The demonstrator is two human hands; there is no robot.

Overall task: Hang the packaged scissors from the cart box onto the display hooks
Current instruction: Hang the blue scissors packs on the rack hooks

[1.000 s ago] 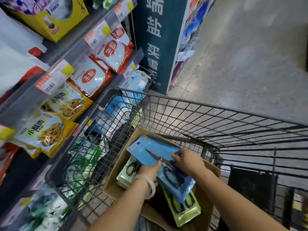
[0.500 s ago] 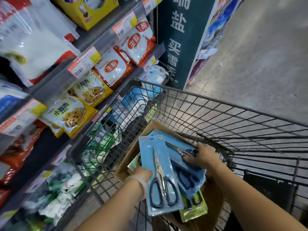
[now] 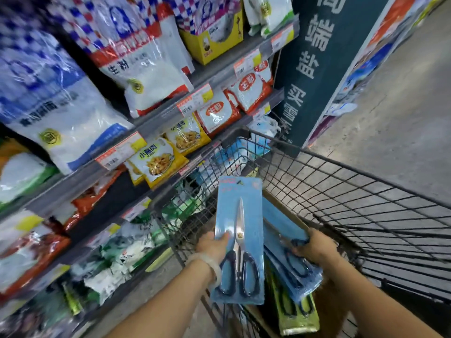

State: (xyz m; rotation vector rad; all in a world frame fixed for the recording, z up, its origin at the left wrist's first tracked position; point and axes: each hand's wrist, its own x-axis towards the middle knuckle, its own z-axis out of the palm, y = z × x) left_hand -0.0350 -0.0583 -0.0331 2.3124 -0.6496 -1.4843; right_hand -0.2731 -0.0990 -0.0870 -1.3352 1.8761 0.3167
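Observation:
My left hand [image 3: 212,247] grips the left edge of a blue scissors pack [image 3: 239,230], holding it upright above the cart. The black-handled scissors show through its front. My right hand [image 3: 313,247] holds a small stack of blue scissors packs [image 3: 290,272] over the cardboard box [image 3: 324,311] inside the cart. A green scissors pack [image 3: 296,315] lies in the box under the stack. No display hooks are in view.
The wire cart [image 3: 346,191] stands against shelves [image 3: 156,123] full of flour and snack bags with price tags. A dark green pillar sign [image 3: 317,69] rises beyond the cart's front. Grey floor [image 3: 402,106] stretches to the right.
My left hand has lifted one blue pack up and away from the stack, turning it upright. The view has swung up toward the shelves.

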